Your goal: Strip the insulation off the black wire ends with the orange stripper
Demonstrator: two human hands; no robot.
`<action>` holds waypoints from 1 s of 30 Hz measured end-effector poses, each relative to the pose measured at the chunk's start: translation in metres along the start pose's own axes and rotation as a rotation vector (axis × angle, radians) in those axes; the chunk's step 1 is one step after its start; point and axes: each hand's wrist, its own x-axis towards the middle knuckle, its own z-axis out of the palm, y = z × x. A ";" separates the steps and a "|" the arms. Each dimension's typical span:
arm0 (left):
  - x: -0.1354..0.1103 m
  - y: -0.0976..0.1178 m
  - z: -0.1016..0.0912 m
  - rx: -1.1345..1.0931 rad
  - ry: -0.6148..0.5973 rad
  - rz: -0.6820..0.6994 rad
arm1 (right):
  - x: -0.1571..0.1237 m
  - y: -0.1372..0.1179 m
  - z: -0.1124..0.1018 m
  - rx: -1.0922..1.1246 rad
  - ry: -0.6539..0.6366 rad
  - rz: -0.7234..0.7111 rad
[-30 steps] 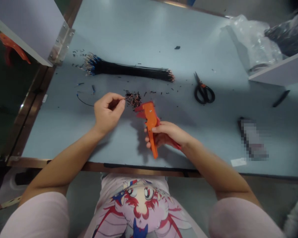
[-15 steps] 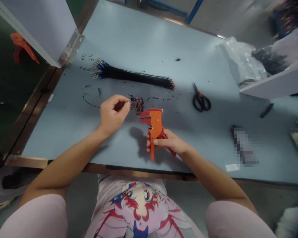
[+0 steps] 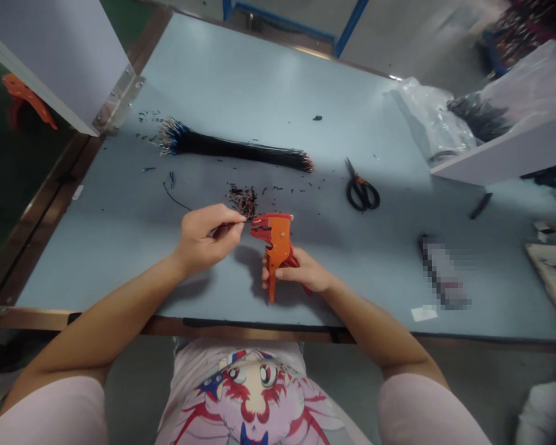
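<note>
My left hand (image 3: 210, 238) is closed in a pinch on a thin black wire (image 3: 176, 199), whose tail trails out to the left. The wire's short front end sticks out past my fingertips, at the red jaws of an orange wire stripper (image 3: 278, 238). My right hand (image 3: 301, 270) is wrapped round the stripper's handles, jaws pointing left. Whether the wire tip sits inside the jaws I cannot tell. Just beyond lies a pile of small dark and coppery scraps (image 3: 243, 201). Farther back rests a long bundle of black wires (image 3: 241, 150), with blue and silvery ends at left.
Black-handled scissors (image 3: 362, 191) lie right of the scraps. A blurred-out object (image 3: 445, 272) and a white paper slip (image 3: 424, 314) are at the right. Plastic bags (image 3: 438, 120) stand behind a pale panel (image 3: 505, 148). Another orange tool (image 3: 28, 99) is at the far left.
My left hand has brought the wire end up to the stripper's jaws, closing the gap between them. The whole view has shifted slightly.
</note>
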 end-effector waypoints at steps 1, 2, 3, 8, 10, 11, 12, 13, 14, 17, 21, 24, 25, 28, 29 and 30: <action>0.001 0.000 -0.003 0.080 -0.045 0.078 | -0.001 -0.001 0.000 -0.016 0.015 -0.028; 0.001 0.000 -0.005 0.179 -0.082 0.160 | -0.002 -0.002 0.000 -0.037 0.040 -0.058; 0.002 0.000 -0.008 0.290 -0.101 0.232 | -0.003 -0.004 0.001 -0.058 0.070 -0.085; 0.003 0.006 -0.016 0.581 -0.092 0.415 | -0.008 -0.011 0.004 -0.127 0.172 -0.124; 0.003 0.010 -0.015 0.599 -0.103 0.434 | -0.009 -0.011 0.005 -0.145 0.176 -0.122; 0.003 0.012 -0.014 0.603 -0.108 0.434 | -0.009 -0.010 0.006 -0.157 0.176 -0.122; 0.003 0.013 -0.013 0.604 -0.113 0.434 | -0.010 -0.010 0.007 -0.173 0.177 -0.121; 0.003 0.014 -0.012 0.602 -0.117 0.431 | -0.011 -0.010 0.008 -0.193 0.178 -0.118; 0.003 0.014 -0.011 0.601 -0.123 0.426 | -0.011 -0.010 0.009 -0.220 0.179 -0.111; 0.001 0.015 -0.010 0.586 -0.132 0.403 | -0.014 -0.013 0.012 -0.327 0.175 -0.094; -0.001 0.016 -0.012 0.535 -0.150 0.336 | -0.018 -0.018 0.017 -0.527 0.158 -0.083; -0.001 0.019 -0.012 0.498 -0.183 0.278 | -0.020 -0.020 0.019 -0.668 0.174 -0.099; -0.001 0.020 -0.012 0.479 -0.194 0.261 | -0.020 -0.020 0.020 -0.709 0.180 -0.109; 0.000 0.023 -0.013 0.385 -0.222 0.196 | -0.021 -0.021 0.022 -0.806 0.183 -0.130; 0.001 0.024 -0.013 0.351 -0.231 0.172 | -0.021 -0.021 0.022 -0.828 0.187 -0.130; 0.001 0.025 -0.014 0.325 -0.240 0.150 | -0.022 -0.022 0.023 -0.847 0.192 -0.130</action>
